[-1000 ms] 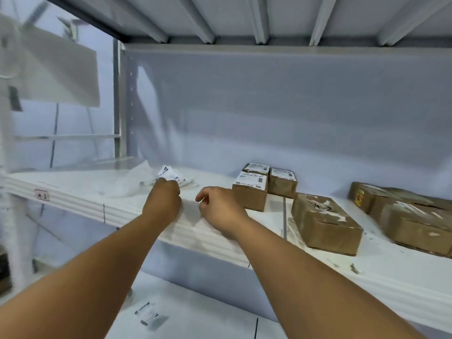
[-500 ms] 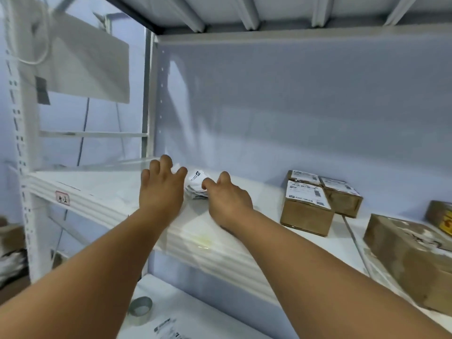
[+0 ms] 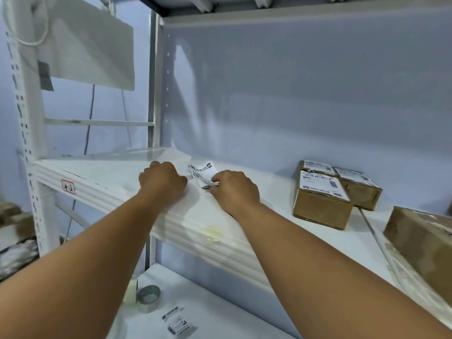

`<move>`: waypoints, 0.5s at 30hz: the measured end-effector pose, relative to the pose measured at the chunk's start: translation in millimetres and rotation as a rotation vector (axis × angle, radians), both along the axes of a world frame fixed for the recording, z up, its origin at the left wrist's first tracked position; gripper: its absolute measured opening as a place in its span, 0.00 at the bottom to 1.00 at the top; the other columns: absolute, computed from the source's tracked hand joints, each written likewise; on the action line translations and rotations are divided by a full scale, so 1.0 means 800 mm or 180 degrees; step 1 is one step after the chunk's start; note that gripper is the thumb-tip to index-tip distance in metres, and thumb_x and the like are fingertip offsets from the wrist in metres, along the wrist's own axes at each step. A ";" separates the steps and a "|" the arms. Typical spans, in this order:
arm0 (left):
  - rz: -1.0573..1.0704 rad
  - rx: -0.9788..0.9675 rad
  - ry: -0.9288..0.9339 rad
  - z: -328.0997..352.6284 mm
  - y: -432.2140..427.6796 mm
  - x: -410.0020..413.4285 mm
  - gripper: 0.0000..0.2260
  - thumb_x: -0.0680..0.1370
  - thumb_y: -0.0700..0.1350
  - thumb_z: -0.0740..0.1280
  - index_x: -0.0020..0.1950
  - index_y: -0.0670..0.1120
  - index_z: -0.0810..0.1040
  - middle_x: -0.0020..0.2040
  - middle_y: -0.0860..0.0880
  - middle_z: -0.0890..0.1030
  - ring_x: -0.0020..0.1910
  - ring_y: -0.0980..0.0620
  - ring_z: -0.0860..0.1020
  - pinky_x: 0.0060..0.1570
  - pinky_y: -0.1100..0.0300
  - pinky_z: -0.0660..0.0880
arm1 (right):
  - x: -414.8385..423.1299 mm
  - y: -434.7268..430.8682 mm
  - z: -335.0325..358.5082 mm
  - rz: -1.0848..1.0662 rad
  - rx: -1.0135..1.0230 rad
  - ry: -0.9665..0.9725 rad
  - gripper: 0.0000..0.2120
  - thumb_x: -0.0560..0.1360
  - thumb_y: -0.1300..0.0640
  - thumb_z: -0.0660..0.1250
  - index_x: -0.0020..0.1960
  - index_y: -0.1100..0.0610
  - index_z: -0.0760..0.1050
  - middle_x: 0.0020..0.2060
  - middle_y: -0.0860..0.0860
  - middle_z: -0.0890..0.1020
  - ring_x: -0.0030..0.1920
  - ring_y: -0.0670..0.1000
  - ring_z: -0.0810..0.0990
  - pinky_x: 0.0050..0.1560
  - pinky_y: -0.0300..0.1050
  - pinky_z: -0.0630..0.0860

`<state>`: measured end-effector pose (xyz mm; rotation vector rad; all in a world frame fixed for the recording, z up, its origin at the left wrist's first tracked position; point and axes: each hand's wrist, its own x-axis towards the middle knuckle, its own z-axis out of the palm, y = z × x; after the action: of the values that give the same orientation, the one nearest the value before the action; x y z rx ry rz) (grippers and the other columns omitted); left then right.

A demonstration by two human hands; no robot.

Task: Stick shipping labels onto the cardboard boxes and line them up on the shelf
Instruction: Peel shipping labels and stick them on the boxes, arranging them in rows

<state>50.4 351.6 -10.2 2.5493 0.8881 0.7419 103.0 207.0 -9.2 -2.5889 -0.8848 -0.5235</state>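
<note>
Your right hand (image 3: 234,189) is pinching the labels (image 3: 204,173); left hand (image 3: 162,182) is curled, can't tell on what. Peel one off slowly, pinning the rest down

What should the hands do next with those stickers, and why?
Probably peel one label off and lift it. The right hand pinches the edge of the labels on the shelf, the left hand sits curled right beside them, and the brown box at the far right shows no clean label yet.

Right-edge box (image 3: 420,245) half out of frame
</note>
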 end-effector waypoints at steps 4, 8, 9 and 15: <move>-0.0185 0.1000 -0.0201 -0.005 -0.011 -0.003 0.21 0.76 0.49 0.63 0.68 0.47 0.68 0.65 0.42 0.70 0.65 0.40 0.67 0.67 0.47 0.60 | 0.000 0.000 0.004 -0.0019 0.0327 0.0081 0.09 0.78 0.56 0.59 0.46 0.55 0.78 0.44 0.54 0.80 0.43 0.58 0.75 0.38 0.43 0.65; -0.0221 0.1142 0.0169 -0.012 -0.010 -0.003 0.20 0.77 0.47 0.58 0.69 0.48 0.68 0.67 0.46 0.70 0.69 0.44 0.63 0.70 0.44 0.51 | 0.007 -0.014 0.007 0.0051 0.1310 0.0705 0.16 0.77 0.56 0.60 0.31 0.57 0.68 0.30 0.56 0.72 0.34 0.56 0.68 0.34 0.43 0.64; -0.0169 0.0919 0.0320 -0.011 -0.009 -0.002 0.20 0.77 0.47 0.57 0.69 0.48 0.67 0.66 0.45 0.71 0.68 0.43 0.64 0.70 0.44 0.50 | 0.008 -0.015 0.007 0.0127 0.1464 0.0854 0.16 0.77 0.56 0.60 0.32 0.58 0.68 0.30 0.60 0.73 0.33 0.56 0.68 0.35 0.43 0.64; -0.0146 0.0916 0.0171 -0.009 -0.010 0.002 0.17 0.77 0.44 0.58 0.65 0.43 0.66 0.56 0.41 0.75 0.60 0.39 0.71 0.70 0.44 0.54 | 0.003 -0.021 0.016 0.0096 0.1978 0.0827 0.19 0.78 0.56 0.61 0.28 0.57 0.65 0.25 0.52 0.70 0.29 0.51 0.66 0.29 0.42 0.62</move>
<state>52.2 343.4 -17.8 2.8420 0.7849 0.8446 105.2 190.5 3.3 -2.0130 -0.5582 -0.3659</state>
